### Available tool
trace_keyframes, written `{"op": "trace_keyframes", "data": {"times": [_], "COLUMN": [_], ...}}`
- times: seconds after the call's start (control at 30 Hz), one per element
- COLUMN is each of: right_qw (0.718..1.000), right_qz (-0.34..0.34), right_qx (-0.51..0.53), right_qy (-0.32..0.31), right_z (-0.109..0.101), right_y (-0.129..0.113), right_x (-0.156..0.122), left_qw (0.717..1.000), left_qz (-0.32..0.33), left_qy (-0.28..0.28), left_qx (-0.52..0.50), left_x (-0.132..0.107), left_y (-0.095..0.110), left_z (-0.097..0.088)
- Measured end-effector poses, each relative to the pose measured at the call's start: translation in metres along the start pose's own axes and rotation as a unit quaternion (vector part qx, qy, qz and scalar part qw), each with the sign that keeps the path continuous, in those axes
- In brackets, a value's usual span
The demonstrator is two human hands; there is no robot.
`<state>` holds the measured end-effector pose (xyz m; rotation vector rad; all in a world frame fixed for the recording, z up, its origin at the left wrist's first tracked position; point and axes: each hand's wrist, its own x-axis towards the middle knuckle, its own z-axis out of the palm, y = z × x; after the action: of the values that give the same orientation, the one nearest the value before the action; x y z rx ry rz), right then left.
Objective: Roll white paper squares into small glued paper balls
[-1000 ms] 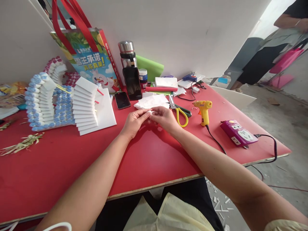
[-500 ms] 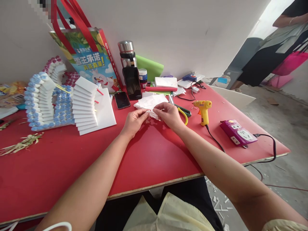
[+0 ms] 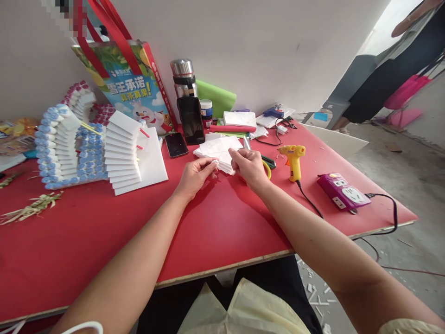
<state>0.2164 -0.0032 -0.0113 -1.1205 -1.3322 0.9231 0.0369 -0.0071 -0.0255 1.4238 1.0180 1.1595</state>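
Note:
My left hand (image 3: 194, 178) is closed in a pinch, and a small crumpled bit of white paper (image 3: 216, 163) shows at its thumb and fingertips. A short gap to the right, my right hand (image 3: 251, 168) is closed with its fingers curled in; whatever may be between them is hidden. Just behind both hands lies a loose stack of thin white paper sheets (image 3: 217, 147) on the red table (image 3: 222, 222). Partly covered by my right hand is a tool with a yellow looped handle (image 3: 267, 169).
A yellow glue gun (image 3: 295, 161) and a purple power strip (image 3: 344, 191) stand at the right, with cords. Behind are a phone (image 3: 176, 144), a steel flask (image 3: 182, 69) and a printed bag (image 3: 135, 88). Folded white-and-blue pieces (image 3: 57, 144) stand left. A person (image 3: 392, 74) is at far right.
My right hand has come away from the white paper, slightly to the right, and its fingers have curled in. My left hand has stayed in place with the paper. The person at right has shifted.

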Motion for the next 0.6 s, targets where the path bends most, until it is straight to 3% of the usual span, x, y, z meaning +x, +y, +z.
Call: {"op": "trace_keyframes", "data": {"times": [0.27, 0.6], "right_qw": [0.978, 0.955], "right_qz": [-0.133, -0.173], "right_qx": [-0.153, -0.230], "right_qy": [-0.057, -0.071], "right_z": [0.003, 0.005], "right_y": [0.005, 0.011], "right_x": [-0.003, -0.005], "left_qw": [1.000, 0.999], "left_qz": [0.023, 0.022], "left_qy": [0.006, -0.008], "left_qx": [0.019, 0.048], "left_x": [-0.001, -0.003], "left_y": [0.002, 0.003], "left_z": [0.000, 0.001]}}
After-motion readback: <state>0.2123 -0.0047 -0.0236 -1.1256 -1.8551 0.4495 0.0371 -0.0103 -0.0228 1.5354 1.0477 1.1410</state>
